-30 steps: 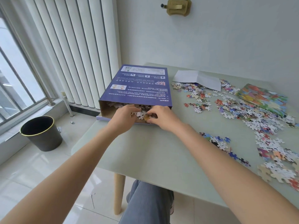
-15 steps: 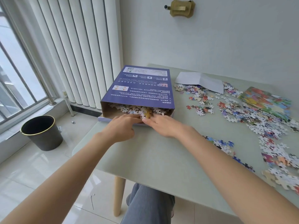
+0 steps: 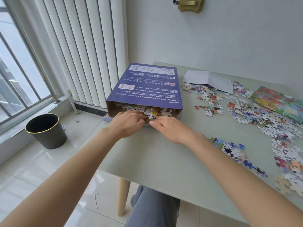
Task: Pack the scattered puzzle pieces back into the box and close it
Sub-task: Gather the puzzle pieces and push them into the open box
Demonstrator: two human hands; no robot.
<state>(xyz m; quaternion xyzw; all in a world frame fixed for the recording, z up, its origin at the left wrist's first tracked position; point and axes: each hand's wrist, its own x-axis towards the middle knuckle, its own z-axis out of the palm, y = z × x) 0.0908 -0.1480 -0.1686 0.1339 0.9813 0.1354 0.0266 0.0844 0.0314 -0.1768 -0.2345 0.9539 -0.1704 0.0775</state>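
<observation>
A purple puzzle box [image 3: 146,89] lies flat at the table's far left corner, its open end facing me. Puzzle pieces [image 3: 157,110] fill the opening up to its edge. My left hand [image 3: 129,124] is at the mouth of the box, its bent fingers pressing against the pieces there. Beside it, my right hand [image 3: 172,128] touches the lower edge of the opening with fairly straight fingers. Many loose pieces [image 3: 265,122] lie scattered across the right side of the table, and a small cluster [image 3: 229,148] sits near my right forearm.
A folded white sheet [image 3: 208,78] and a colourful picture sheet [image 3: 277,99] lie at the back right of the pale green table [image 3: 164,161]. A black bin [image 3: 45,131] stands on the floor to the left, in front of a white radiator [image 3: 82,46].
Both hands drew back slightly from inside the opening and now sit at its front edge. The pieces they held at the mouth now lie inside the box.
</observation>
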